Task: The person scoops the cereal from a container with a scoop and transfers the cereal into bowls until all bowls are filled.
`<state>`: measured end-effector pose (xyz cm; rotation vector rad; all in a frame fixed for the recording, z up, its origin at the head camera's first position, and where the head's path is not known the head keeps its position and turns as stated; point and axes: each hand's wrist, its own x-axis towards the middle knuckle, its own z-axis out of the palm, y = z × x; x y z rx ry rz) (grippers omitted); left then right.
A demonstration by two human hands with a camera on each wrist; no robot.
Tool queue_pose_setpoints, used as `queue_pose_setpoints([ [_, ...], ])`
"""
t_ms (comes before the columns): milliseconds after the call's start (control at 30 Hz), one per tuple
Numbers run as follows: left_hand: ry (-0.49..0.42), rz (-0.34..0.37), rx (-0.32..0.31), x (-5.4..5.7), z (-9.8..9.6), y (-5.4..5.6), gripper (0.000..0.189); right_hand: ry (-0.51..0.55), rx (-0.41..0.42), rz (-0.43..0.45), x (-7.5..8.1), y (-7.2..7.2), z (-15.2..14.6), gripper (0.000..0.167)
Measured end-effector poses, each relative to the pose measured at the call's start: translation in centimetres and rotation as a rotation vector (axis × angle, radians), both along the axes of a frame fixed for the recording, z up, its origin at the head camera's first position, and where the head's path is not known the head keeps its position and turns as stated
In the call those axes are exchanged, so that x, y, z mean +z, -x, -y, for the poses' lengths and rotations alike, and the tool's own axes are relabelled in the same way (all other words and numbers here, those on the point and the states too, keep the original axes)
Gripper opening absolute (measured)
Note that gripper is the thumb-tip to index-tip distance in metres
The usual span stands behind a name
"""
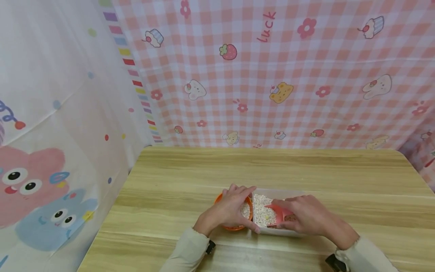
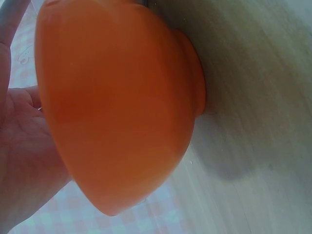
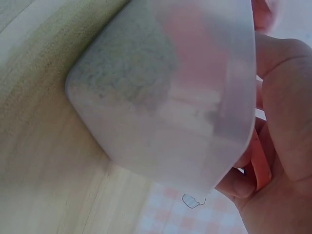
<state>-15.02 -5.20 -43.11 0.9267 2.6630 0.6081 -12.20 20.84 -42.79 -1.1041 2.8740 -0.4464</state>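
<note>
Flakes [image 1: 262, 207] may spill if tipped fast
Right hand [image 1: 307, 215] pinches red scoop [image 1: 279, 213]; left hand [image 1: 231, 208] spreads over orange bowl [image 2: 117, 107]

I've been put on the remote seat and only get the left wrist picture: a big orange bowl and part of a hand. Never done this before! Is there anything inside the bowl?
Observer: Yes. From the head view, the orange bowl has pale flakes in it.

Operator: Neat! And is anything standing next to it?

Observer: Yes, a translucent container stands just to the right of the bowl.

Operator: And the person's other hand, is it busy?

Observer: It is. The right hand grips a pinkish-red scoop that reaches into that container.
</note>
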Motion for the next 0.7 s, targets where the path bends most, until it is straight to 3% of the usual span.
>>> queue_pose_setpoints([
  [700, 0.011, 0.005, 0.013, -0.1, 0.0, 0.1, 0.114, 0.094, -0.011, 0.036, 0.4, 0.0, -1.0, 0.055],
])
